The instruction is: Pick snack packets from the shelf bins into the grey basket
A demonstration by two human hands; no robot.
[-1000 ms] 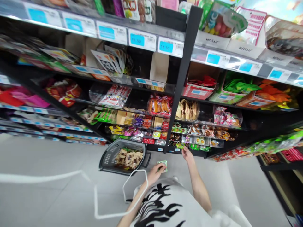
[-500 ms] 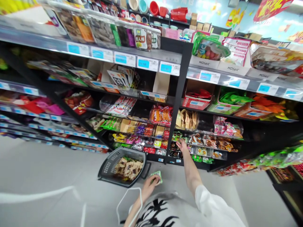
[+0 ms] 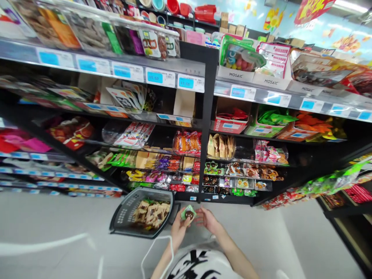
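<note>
My left grip (image 3: 178,228) is pinching a small green-and-clear plastic packet (image 3: 189,214), round dark-brown piece showing, thumb on its front. Packet is up in front of me above the grey floor (image 3: 238,238), right of the grey perforated plastic basket (image 3: 119,212), outside it and well apart from the black shelf unit (image 3: 207,108). Right grip (image 3: 209,220): fingers spread, nothing visible in it, just beside the packet's right edge; can't tell if they touch. Step in hand, as I read it: holding one packet between both hands, neither shelved nor in the basket. Next move calls for a firm left pinch, I'd say; if the right takes over, get its thumb and fingers on the free edge first. If it's basket-bound, that's a short shift left, over the rim, down onto the heap of cream-coloured square packets (image 3: 152,214). Watch-outs: film is probably slick, and the thin white cord (image 3: 171,248) near my left forearm could snag.
</note>
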